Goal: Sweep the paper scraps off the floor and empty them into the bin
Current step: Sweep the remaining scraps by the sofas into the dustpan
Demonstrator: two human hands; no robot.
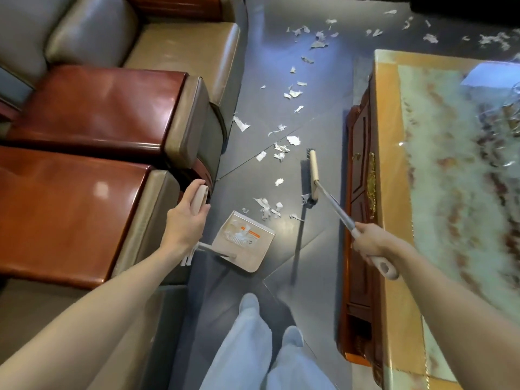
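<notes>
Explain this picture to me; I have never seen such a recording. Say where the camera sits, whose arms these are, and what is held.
No machine here: a person wears one wide-angle camera on the head, looking down, so you see what they see, down to their own legs. The left hand grips the top of a long-handled dustpan, whose pan sits on the dark floor. The right hand grips the handle of a broom, its head down by the floor beyond the pan. Torn paper scraps lie in front of the pan and trail up the aisle, between leather seats on the left and a table on the right.
</notes>
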